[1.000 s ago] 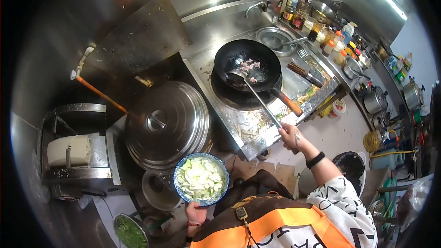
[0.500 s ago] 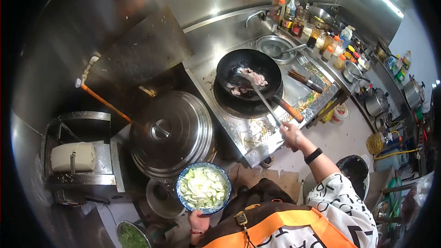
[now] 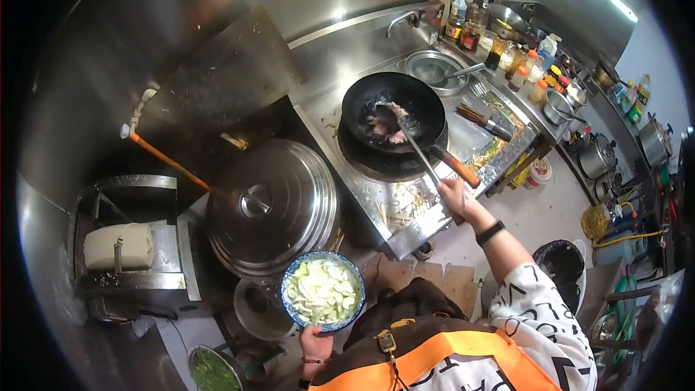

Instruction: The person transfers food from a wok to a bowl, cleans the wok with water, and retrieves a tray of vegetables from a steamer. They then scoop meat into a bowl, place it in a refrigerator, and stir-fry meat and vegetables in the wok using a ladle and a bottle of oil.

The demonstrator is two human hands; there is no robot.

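Note:
My right hand (image 3: pixel 456 198) is closed around the handle of a long metal spatula (image 3: pixel 420 150), whose head is down in a black wok (image 3: pixel 360 95). Small pieces of pinkish meat (image 3: pixel 397 137) lie in the wok around the spatula head. The wok sits on the stove burner, its wooden handle (image 3: pixel 459 168) pointing toward me at the right. At the lower left, my left hand (image 3: pixel 315 343) grips the rim of a blue-patterned bowl (image 3: pixel 288 307). Pale green sliced vegetable (image 3: pixel 323 291) fills that bowl.
A large lidded steel pot (image 3: pixel 289 174) stands left of the stove. Behind the wok is a steel basin (image 3: pixel 436 72); a bamboo brush (image 3: pixel 483 122) lies right of the wok. Sauce bottles (image 3: pixel 499 52) line the right-hand shelf. Leafy greens (image 3: pixel 213 371) sit in a container at lower left.
My right hand has drawn slightly back and left with the spatula, and the meat in the wok has shifted and spread. My left hand still holds the bowl in nearly the same place.

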